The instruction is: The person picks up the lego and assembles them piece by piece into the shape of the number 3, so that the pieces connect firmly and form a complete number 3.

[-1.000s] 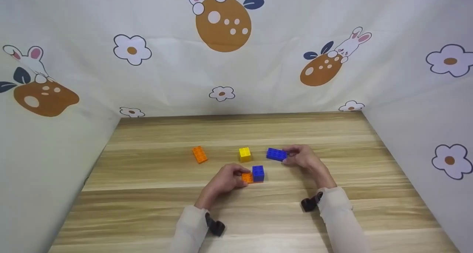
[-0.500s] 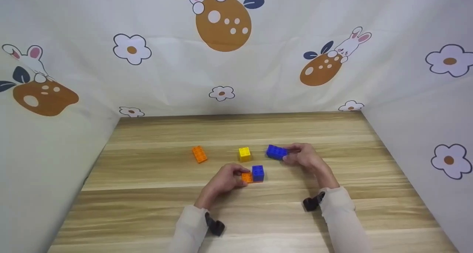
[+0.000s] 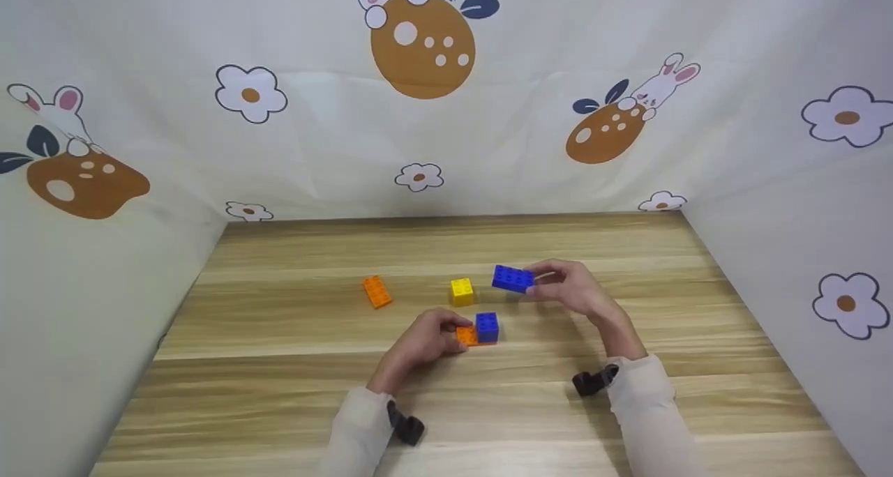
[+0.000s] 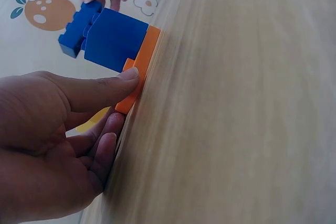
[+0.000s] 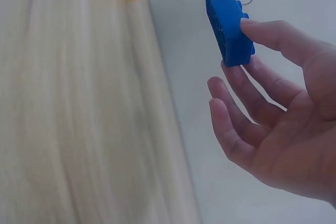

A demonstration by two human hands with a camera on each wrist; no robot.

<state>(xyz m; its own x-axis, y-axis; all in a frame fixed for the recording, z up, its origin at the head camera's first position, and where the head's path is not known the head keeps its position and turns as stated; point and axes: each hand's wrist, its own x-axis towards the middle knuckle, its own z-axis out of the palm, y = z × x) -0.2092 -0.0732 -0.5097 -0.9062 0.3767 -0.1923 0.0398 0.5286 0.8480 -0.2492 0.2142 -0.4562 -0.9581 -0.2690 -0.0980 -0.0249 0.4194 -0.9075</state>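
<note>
Your left hand (image 3: 425, 339) pins the orange plate (image 3: 466, 335) bearing one blue cube (image 3: 487, 326); your right hand's (image 3: 568, 290) fingers pinch the long blue brick (image 3: 513, 279), unattached, yellow brick (image 3: 462, 291) and orange brick (image 3: 377, 291) untouched.

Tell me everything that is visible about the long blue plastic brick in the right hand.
The long blue plastic brick is a flat rectangular building block with round studs in two rows on top, smooth and glossy. The right hand pinches one end between thumb and fingers, so it hangs above the wooden table, roughly level, touching nothing else. It sits just right of the small yellow cube brick. Its hollow underside shows in the right wrist view.
</note>
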